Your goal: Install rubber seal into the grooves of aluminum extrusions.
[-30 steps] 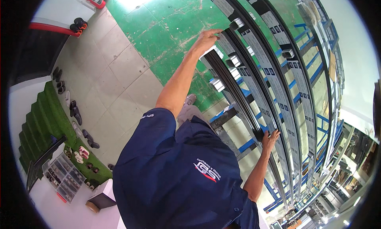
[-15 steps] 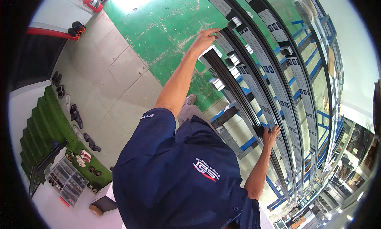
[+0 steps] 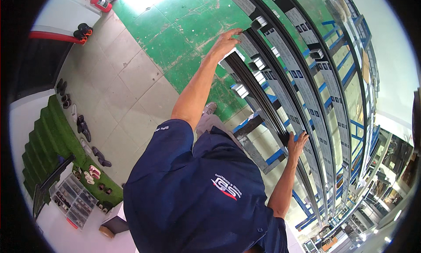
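Several long dark window-frame profiles with pale labelled film lie side by side on a blue rack. My left hand (image 3: 225, 43) is at the far end of one profile (image 3: 272, 82), its fingertips curled over that end. Farther down the same profile, my right hand (image 3: 297, 145) grips across it, thumb on the near side and fingers on the other. A nearer profile (image 3: 258, 97) lies beside it, just under my left wrist. Small pale blocks (image 3: 257, 63) sit between the profiles. The undersides of my fingers are hidden.
The blue rack (image 3: 275, 157) has dark padded arms beside my legs. More profiles (image 3: 322, 56) curve away to the right. A fire extinguisher (image 3: 101, 3) stands at the far left by the wall. Shoes (image 3: 83, 127) line green-covered steps (image 3: 48, 134) on the left.
My right hand has shifted slightly up along the profile, its thumb and fingers more spread. My left hand has edged a little farther away with the profile's end.
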Demonstrator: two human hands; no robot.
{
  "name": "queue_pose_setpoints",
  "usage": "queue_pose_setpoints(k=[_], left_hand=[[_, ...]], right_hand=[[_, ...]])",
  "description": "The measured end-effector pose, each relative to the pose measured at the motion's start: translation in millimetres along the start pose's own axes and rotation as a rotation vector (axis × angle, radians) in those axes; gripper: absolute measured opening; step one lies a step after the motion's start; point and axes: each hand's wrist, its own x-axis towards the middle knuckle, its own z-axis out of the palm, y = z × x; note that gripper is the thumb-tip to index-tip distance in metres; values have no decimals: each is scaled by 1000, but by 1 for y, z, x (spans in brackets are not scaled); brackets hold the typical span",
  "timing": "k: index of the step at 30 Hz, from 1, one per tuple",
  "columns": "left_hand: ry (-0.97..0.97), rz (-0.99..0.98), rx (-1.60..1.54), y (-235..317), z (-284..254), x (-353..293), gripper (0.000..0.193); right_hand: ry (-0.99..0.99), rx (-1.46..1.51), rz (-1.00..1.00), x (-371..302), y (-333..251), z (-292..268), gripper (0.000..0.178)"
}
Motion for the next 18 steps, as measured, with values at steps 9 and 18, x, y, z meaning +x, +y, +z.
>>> queue_pose_setpoints(k=[9, 18], left_hand=[[-7, 38, 251, 3, -1, 6, 48], [-39, 77, 239, -15, -8, 10, 50]], right_hand=[[37, 10, 14, 2, -3, 4, 87], [35, 115, -53, -2, -5, -7, 86]])
